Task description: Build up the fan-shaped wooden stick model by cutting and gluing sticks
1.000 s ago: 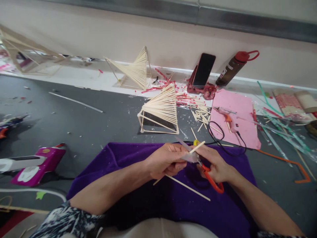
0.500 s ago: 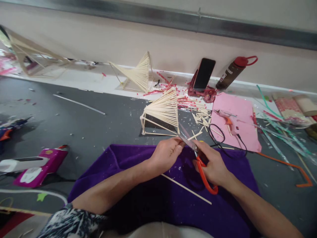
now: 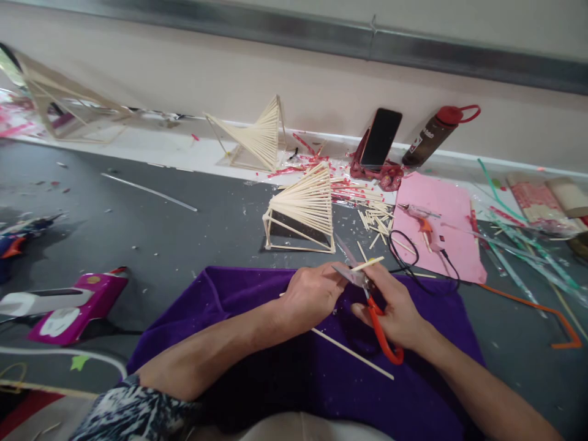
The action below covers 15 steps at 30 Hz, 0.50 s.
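Note:
My right hand (image 3: 397,309) grips orange-handled scissors (image 3: 383,337), their blades apart and pointing up and left. A thin wooden stick (image 3: 370,263) is pinched in my left hand (image 3: 312,297), and its far end lies across the scissors between the blades. Below my hands a second wooden stick (image 3: 356,355) rests on a purple cloth (image 3: 177,321). Just beyond them stands a model of glued sticks (image 3: 303,202), a frame with a twisted fan of sticks.
Behind are another stick model (image 3: 257,138), a phone (image 3: 382,138) on a stand and a bottle (image 3: 429,138). Short cut sticks (image 3: 376,219) lie near a glue gun (image 3: 427,229) on pink sheet (image 3: 459,202). A magenta-and-white device (image 3: 87,306) sits at left.
The stick in my left hand has shifted so its end now sticks out past the scissors on the right. The scissor blades have spread wider. My left hand has turned slightly.

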{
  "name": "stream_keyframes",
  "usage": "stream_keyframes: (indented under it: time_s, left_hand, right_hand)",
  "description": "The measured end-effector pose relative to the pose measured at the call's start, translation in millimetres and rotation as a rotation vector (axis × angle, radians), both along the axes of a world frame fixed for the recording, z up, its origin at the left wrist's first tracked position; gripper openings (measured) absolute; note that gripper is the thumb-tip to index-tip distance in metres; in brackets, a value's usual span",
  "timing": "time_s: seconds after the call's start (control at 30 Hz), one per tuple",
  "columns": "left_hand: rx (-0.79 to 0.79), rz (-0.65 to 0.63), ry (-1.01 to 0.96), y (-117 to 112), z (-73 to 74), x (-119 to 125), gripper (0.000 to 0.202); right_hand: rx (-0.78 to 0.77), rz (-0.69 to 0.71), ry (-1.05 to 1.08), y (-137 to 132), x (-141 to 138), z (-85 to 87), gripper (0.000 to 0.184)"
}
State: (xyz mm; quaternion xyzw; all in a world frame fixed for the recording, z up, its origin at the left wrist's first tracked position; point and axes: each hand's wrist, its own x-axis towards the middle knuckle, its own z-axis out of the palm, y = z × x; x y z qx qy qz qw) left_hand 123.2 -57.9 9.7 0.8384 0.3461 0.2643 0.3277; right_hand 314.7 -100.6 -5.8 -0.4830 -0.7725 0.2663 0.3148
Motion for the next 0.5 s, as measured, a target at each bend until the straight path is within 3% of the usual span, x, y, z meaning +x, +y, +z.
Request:
stream_keyframes:
  time_s: [0.27,0.5]
  left_hand:
    - [-0.456,-0.020,-0.248,3.0,16.0,-2.4,0.024]
    - [-1.063,-0.064,-0.449,-6.1,22.0,1.4,0.011]
  right_hand:
    - [0.007,0.136,0.042,4.3,13.9,-3.2,0.063]
    - [0.091,0.291,0.095,10.9,24.1,-2.3,0.066]
